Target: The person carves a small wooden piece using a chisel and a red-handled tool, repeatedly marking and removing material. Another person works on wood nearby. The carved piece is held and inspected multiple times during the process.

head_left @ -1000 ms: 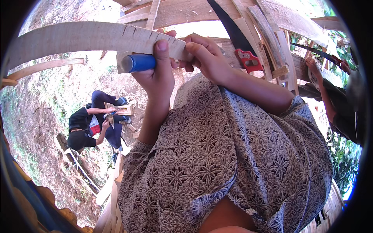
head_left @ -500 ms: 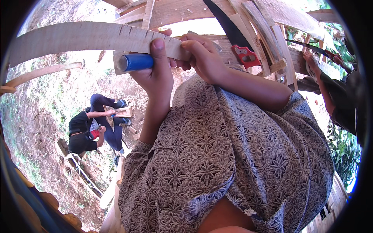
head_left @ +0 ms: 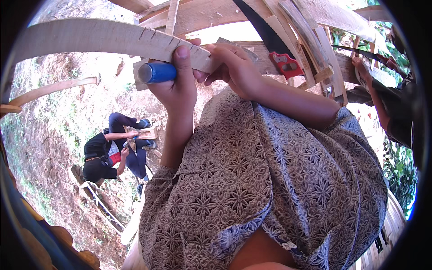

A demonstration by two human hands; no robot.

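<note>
Tool handle [head_left: 156, 72]: solid blue.
Notched plank [head_left: 103, 38]: pale tan, marked by dark saw cuts along the edge.
Shirt [head_left: 270, 180]: brown and blue-grey, covered by a pale floral tile pattern.
Saw [head_left: 274, 42]: dark blade, red handle.
Ground [head_left: 54, 135]: reddish-brown, flecked with green.

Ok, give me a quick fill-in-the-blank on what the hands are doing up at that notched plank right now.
1. The left hand grips a tool handle coloured ____.
2. The right hand rests against the notched end of a curved wooden ____.
3. The saw lying on the timber beyond has a handle coloured ____.
4. Far below, a person in dark clothes crouches on the bare ____.

Missing words: blue; plank; red; ground
</note>
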